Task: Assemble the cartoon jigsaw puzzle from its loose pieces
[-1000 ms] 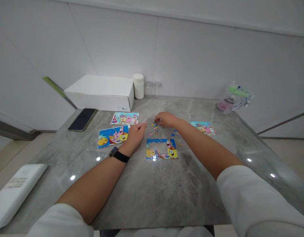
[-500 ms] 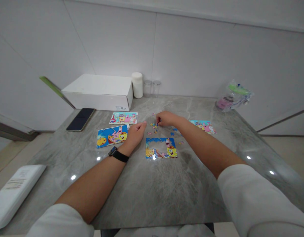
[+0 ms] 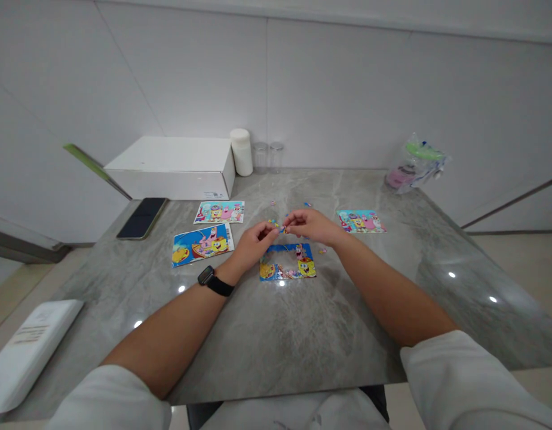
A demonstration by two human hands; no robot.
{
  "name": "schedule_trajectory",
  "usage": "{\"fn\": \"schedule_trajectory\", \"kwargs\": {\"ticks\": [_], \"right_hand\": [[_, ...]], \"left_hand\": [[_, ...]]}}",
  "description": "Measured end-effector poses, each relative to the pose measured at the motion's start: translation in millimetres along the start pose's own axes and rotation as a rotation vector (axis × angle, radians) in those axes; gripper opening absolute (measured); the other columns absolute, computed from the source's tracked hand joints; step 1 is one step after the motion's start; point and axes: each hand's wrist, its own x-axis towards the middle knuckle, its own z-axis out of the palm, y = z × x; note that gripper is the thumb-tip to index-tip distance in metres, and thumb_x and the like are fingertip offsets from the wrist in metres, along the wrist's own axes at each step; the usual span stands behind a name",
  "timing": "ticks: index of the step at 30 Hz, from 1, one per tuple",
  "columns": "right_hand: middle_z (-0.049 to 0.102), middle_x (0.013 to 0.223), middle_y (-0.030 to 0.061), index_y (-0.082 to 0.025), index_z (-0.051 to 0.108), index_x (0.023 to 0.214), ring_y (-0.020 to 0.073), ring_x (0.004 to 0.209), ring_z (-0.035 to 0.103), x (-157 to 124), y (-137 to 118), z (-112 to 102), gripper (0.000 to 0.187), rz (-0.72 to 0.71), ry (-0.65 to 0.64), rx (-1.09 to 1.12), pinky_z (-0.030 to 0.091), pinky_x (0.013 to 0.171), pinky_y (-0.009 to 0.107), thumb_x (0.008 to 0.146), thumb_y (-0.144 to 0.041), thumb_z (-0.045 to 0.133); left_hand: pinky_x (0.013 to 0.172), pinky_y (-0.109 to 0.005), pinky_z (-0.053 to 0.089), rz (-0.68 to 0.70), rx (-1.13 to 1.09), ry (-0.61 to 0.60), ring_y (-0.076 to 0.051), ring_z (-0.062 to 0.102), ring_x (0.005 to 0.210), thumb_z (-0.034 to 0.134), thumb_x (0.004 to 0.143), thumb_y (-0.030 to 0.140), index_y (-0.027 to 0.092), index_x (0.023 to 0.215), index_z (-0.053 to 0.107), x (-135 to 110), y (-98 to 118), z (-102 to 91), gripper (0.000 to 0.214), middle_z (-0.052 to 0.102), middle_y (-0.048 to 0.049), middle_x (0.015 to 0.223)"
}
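Note:
A partly filled cartoon jigsaw puzzle [image 3: 287,270] lies on the grey marble table [image 3: 303,334], its middle still a gap. My right hand [image 3: 312,225] hovers just above the puzzle's far edge, fingers pinched on a small puzzle piece [image 3: 282,229]. My left hand [image 3: 253,240], with a black watch on the wrist, reaches in from the left, its fingertips meeting the same piece. A few loose pieces [image 3: 323,251] lie scattered around the puzzle.
Three cartoon picture cards lie flat: two on the left [image 3: 202,243] [image 3: 219,211], one on the right [image 3: 360,220]. A phone [image 3: 141,217], a white box [image 3: 171,168], a white jar [image 3: 241,151], two clear jars [image 3: 267,156] and a plastic bag [image 3: 414,166] stand further back. A white device [image 3: 25,352] lies at the near left.
My right hand has pulled back from the loose pieces toward the puzzle with a piece pinched. My left hand has lifted off the table and moved right to meet it.

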Motion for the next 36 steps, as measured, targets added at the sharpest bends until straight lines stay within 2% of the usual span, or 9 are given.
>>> {"fn": "schedule_trajectory", "kwargs": {"ticks": [4, 13, 20, 28, 36], "right_hand": [[0.071, 0.077, 0.0001, -0.017, 0.072, 0.091, 0.0134, 0.072, 0.063, -12.9, 7.3, 10.2, 0.024, -0.038, 0.022, 0.035, 0.050, 0.068, 0.026, 0.075, -0.034, 0.079], [0.074, 0.083, 0.0022, -0.018, 0.073, 0.094, 0.0136, 0.069, 0.061, -19.6, 10.6, 11.6, 0.022, -0.123, 0.079, -0.004, 0.047, 0.063, 0.026, 0.086, -0.038, 0.068], [0.071, 0.080, 0.0003, -0.018, 0.073, 0.093, 0.0145, 0.073, 0.063, -12.6, 18.8, 16.6, 0.024, -0.139, 0.052, 0.047, 0.049, 0.069, 0.027, 0.078, -0.037, 0.078], [0.072, 0.081, 0.0009, -0.019, 0.074, 0.093, 0.0148, 0.072, 0.064, -13.1, 20.0, 14.7, 0.027, -0.117, 0.058, 0.040, 0.050, 0.068, 0.028, 0.078, -0.040, 0.079], [0.071, 0.079, 0.0002, -0.018, 0.072, 0.092, 0.0141, 0.072, 0.064, -13.3, 20.3, 14.9, 0.029, -0.094, 0.043, 0.113, 0.051, 0.070, 0.028, 0.074, -0.039, 0.083]], "left_hand": [[0.067, -0.025, 0.042, 0.017, -0.026, -0.063, -0.013, 0.053, 0.072, 0.063, 0.091, 0.053, 0.017, 0.088, 0.065, -4.5, 6.6, 6.3, 0.036, 0.061, 0.0010, 0.078], [0.063, -0.025, 0.041, -0.037, -0.024, -0.064, -0.012, 0.048, 0.066, 0.063, 0.091, 0.055, 0.017, 0.084, 0.064, -6.7, 5.1, 6.1, 0.039, 0.057, 0.0022, 0.072], [0.066, -0.025, 0.042, -0.020, 0.012, -0.066, -0.013, 0.051, 0.069, 0.064, 0.093, 0.054, 0.017, 0.084, 0.066, -8.0, 5.5, 6.3, 0.039, 0.060, 0.0010, 0.075], [0.065, -0.025, 0.041, -0.006, 0.002, -0.087, -0.011, 0.050, 0.067, 0.062, 0.095, 0.051, 0.016, 0.082, 0.066, -9.3, 10.9, 5.5, 0.038, 0.060, 0.0018, 0.074], [0.065, -0.025, 0.041, -0.013, 0.009, -0.083, -0.011, 0.049, 0.068, 0.061, 0.095, 0.050, 0.016, 0.082, 0.066, -9.0, 6.9, 4.5, 0.037, 0.059, 0.0020, 0.073]]}}
